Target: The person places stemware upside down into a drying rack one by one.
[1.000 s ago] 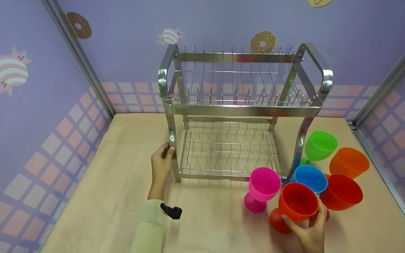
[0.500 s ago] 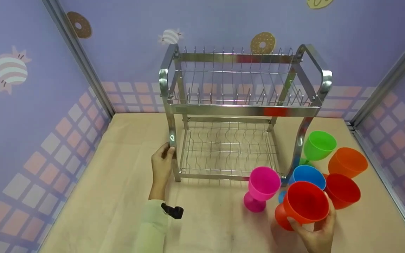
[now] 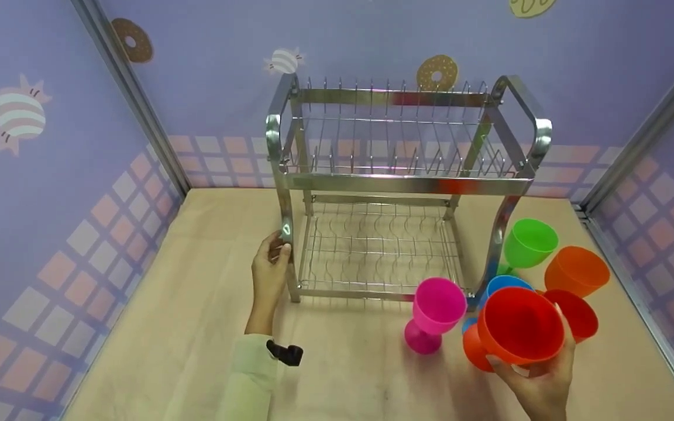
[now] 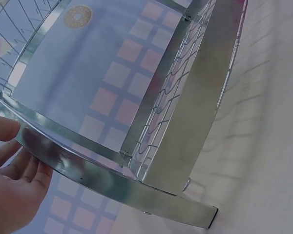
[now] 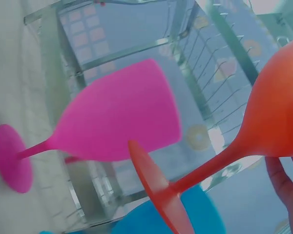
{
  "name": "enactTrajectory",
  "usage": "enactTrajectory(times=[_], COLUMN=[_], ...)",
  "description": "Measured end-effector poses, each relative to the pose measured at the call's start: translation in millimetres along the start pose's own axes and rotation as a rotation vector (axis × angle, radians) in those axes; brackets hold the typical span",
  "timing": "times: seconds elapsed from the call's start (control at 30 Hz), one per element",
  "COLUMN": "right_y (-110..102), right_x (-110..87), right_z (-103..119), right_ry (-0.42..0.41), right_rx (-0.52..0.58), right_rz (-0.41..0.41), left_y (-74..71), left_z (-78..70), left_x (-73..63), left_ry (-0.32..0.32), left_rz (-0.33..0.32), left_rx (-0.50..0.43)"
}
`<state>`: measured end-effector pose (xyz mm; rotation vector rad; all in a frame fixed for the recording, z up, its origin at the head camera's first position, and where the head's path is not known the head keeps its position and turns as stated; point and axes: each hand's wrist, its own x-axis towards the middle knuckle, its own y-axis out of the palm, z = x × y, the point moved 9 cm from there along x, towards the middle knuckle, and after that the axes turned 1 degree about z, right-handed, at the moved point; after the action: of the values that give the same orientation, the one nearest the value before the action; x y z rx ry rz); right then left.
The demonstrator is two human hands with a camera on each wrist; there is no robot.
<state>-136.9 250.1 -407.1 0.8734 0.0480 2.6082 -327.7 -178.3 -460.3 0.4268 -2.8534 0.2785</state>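
Observation:
A red plastic goblet (image 3: 521, 324) is gripped round its bowl by my right hand (image 3: 542, 380), tilted and lifted off the table. In the right wrist view the same goblet's foot (image 5: 163, 195) hangs in the air. My left hand (image 3: 270, 266) holds the front left leg of a two-tier metal dish rack (image 3: 401, 184), thumb on the near side; the left wrist view shows the leg (image 4: 88, 170) between thumb and fingers. Upright in front of the rack stands a pink goblet (image 3: 439, 307). Behind the held goblet, a blue goblet (image 3: 504, 286) is partly hidden.
To the right of the rack stand a green goblet (image 3: 530, 242), an orange goblet (image 3: 577, 272) and another red goblet (image 3: 580, 318), close together. Patterned walls (image 3: 21, 234) enclose the table (image 3: 185, 327) at the back and both sides.
My right hand has lifted the red goblet up and to the right, and it now covers more of the blue and the other red goblet. The left hand stays on the rack leg.

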Motion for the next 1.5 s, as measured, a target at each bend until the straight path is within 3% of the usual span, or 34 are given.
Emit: enactTrajectory(times=[0.13,0.33,0.43,0.53,0.7,0.9,1.2,1.33,1.5], right_y=[7,20,27,36,54,71,92,104,118], right_x=[8.6,25.5,35.4,44.8,56.2,64.4,72.5,76.4,80.5], right_z=[7,12,13,15,19,17,2,1,-1], right_ry=[-0.043,-0.123,-0.145,-0.186,-0.231,-0.184,-0.101,-0.182,-0.264], right_rx=[-0.011,0.085,0.013,-0.140,-0.334,-0.452,-0.566,-0.591,-0.647], right_rz=[0.071,0.241,0.332,0.405,0.520,0.626,0.762,0.814,0.885], left_y=[-2.4,-6.1,-3.5,3.7,19.9,38.8,68.9,82.6,95.4], left_z=[-11.0,-41.2,-58.3,-71.1,-85.5,-102.1,-132.9,-139.1,-139.9], left_x=[-5.1,-14.5,-20.2,-25.2,-32.7,-43.5,-63.8,-69.3,-68.8], left_ry=[0.060,0.249,0.345,0.407,0.474,0.581,0.763,0.813,0.822], left_rz=[-0.028,-0.066,-0.040,0.038,0.197,0.344,0.460,0.514,0.563], left_rx=[0.009,0.080,0.097,0.127,0.272,0.410,0.509,0.539,0.589])
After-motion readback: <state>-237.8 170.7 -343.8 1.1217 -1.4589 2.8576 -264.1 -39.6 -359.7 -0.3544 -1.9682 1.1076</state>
